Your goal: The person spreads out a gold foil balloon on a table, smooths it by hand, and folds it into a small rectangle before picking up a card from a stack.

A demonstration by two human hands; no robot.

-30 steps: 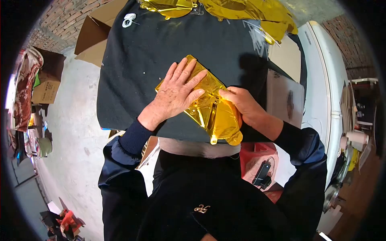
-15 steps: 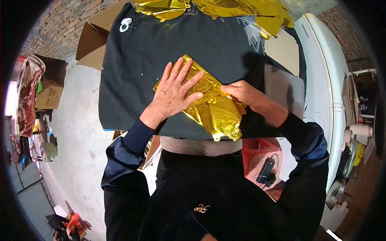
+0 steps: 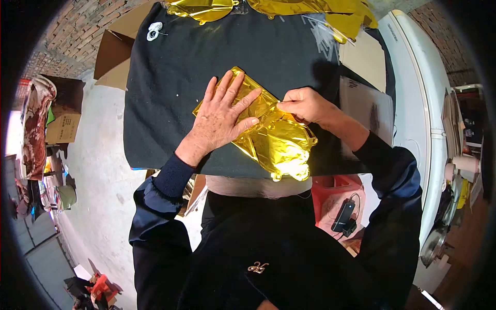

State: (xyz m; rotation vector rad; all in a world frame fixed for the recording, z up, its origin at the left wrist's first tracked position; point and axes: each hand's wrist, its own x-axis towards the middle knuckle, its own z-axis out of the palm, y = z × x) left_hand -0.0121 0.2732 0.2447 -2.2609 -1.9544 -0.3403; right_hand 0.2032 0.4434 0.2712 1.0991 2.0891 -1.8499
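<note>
A flat, folded gold foil balloon (image 3: 287,142) lies on the black cloth near the table's front edge, its lower end crinkled and shiny with small tabs along the rim. My left hand (image 3: 219,113) rests flat on its upper left part, fingers spread. At the balloon's right edge, my right hand (image 3: 306,107) pinches the foil between thumb and forefinger. Part of the foil beneath both hands is hidden.
More gold foil pieces (image 3: 305,7) lie along the table's far edge. Clear thin straws (image 3: 324,41) and a clear plastic sleeve (image 3: 366,111) are on the right. A coil of white string (image 3: 153,32) sits far left. A white fridge (image 3: 413,77) stands beside the table.
My right hand has shifted slightly up and left along the foil's edge, its pinch now more visible. My left hand stays flat on the balloon. The whole view has moved slightly.
</note>
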